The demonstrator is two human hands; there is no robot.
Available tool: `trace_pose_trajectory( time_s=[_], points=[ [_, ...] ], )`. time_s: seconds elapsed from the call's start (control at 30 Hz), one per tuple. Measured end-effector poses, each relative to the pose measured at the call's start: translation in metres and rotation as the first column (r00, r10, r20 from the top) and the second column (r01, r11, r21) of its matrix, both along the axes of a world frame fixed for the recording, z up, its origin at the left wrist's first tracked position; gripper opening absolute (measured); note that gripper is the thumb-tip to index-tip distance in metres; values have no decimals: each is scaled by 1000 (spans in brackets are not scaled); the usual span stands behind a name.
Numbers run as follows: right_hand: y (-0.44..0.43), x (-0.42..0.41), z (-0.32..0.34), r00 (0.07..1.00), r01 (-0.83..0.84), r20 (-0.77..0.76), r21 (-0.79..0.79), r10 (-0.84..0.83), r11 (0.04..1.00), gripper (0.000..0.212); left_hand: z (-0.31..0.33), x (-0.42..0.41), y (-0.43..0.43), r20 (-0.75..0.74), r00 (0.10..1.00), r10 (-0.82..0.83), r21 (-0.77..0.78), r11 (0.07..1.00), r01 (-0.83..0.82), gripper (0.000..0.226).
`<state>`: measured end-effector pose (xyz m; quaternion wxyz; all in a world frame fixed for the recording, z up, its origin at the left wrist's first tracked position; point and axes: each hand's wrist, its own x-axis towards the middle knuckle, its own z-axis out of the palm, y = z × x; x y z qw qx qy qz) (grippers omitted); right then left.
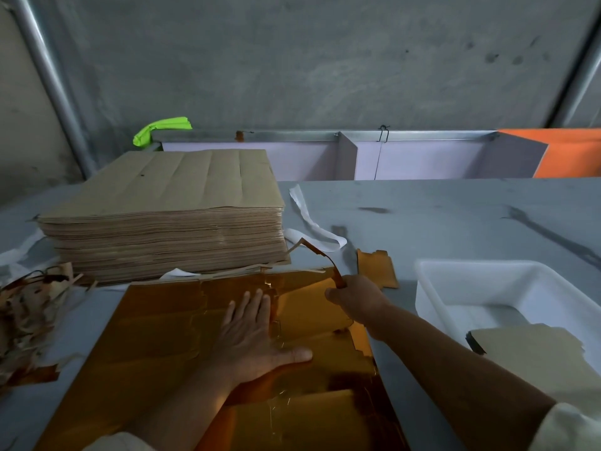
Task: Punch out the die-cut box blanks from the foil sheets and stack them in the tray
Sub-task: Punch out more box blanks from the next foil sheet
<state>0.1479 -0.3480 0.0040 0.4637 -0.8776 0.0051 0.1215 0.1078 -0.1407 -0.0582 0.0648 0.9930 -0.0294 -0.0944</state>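
1. Closest in: foil sheet, gold face up on the desk, cut lines showing, most blanks not yet out.
2. Left of the foil sheet: scrap pile of torn trim. Could catch a sliding sheet edge and drag waste back onto the work.
3. Beyond the foil sheet's far left edge: stack of brown sheets, close against it. Leaves little room for a long pull away from the body.
4. On the foil sheet's middle: left hand, flat, fingers straight, pressing down. Eased off, would likely let the whole sheet lift or skid with the pull.
5. At the foil sheet's far right corner: right hand, thumb and fingers pinching a thin waste strip that rises off the sheet. Pulled fast or steeply, could snap the strip, tear into the half-lifted blank beside it, or crease the foil.
6. Just past that corner: loose blank on the desk, not in the tray. Easy to overlook.
7. Right of the foil sheet, apart from it: tray, white, holding finished blanks brown side up. Dropped carelessly, would probably stack askew.
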Motion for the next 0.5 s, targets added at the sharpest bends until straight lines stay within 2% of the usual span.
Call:
trace_pose_trajectory(
  time_s=[0.23,0.5],
  points=[
    [-2,1,5,999,-6,-32,24,7,1000,10,-1,0,1,1,1000,-23,0,1000,23,150],
    [-5,3,11,980,95,-190,178,-60,979,9,0,-1,1,-7,1000,-25,7,1000,25,148]
  ],
)
